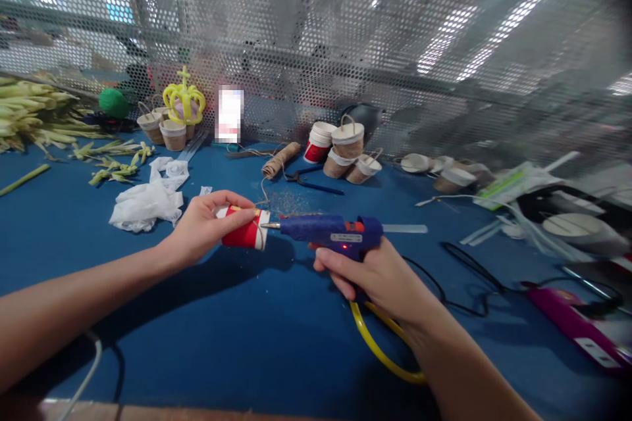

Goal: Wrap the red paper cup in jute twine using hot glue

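My left hand (210, 223) grips a red and white paper cup (243, 231), tipped on its side with the white end facing right. A thin strand of twine (265, 192) runs from the cup back to a twine roll (280, 160). In my right hand (363, 270) is a blue hot glue gun (320, 230), its small red light lit. Its metal nozzle meets or nearly meets the cup's white end. A clear glue stick (405, 229) juts from the gun's back.
Behind stand twine-wrapped cups (348, 145), stacked paper cups (320, 141) and pliers (316, 183). White lace (148, 200) and a yellow crown (184, 102) are at left. At right lie a purple power strip (567, 322) and black cord (474, 266). A perforated metal screen (296, 33) closes the back.
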`<state>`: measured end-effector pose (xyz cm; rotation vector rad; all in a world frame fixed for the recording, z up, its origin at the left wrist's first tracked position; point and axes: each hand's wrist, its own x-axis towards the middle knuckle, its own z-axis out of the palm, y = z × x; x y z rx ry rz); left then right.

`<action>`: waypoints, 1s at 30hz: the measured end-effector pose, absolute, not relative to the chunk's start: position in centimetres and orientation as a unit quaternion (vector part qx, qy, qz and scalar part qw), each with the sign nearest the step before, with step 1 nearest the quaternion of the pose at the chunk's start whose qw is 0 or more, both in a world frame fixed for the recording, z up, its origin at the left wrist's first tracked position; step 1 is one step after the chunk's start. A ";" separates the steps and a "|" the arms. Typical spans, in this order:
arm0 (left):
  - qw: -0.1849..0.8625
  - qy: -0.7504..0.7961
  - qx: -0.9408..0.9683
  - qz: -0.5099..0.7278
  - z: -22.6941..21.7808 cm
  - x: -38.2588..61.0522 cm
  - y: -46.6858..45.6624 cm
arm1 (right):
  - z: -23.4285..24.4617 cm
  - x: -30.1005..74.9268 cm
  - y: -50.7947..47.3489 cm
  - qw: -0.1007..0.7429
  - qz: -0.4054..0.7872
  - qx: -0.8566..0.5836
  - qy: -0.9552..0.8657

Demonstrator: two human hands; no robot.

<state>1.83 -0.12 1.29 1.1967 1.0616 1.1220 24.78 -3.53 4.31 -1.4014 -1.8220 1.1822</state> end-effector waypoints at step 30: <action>0.523 0.429 0.542 0.499 1.3 1.9 -0.6 | 3.4 25.0 -2.9 0.338 0.506 -0.511 -0.607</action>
